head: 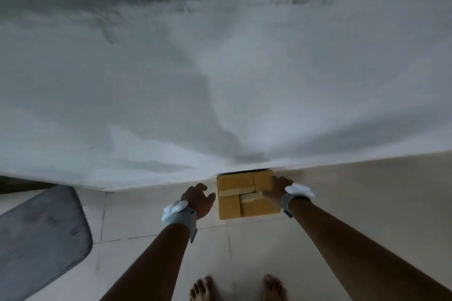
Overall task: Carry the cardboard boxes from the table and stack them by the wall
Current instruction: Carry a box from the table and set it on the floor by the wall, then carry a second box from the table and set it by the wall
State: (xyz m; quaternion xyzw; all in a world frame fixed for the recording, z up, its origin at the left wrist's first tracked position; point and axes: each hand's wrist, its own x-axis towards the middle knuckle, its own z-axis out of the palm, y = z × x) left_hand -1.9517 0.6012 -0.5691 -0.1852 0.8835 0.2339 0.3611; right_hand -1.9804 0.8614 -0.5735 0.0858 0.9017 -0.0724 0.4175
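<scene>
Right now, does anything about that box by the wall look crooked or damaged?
Nothing stands out. The cardboard box sits flat on the floor against the wall, taped shut; the right hand rests on it, and the left hand hovers beside it.

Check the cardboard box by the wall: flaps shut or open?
Shut. The cardboard box lies flat on the floor against the wall, top flaps closed and taped.

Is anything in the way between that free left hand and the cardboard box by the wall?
Nothing visible. The left hand hangs open just left of the cardboard box, with only bare floor tile between them. The right hand already rests on it.
</scene>
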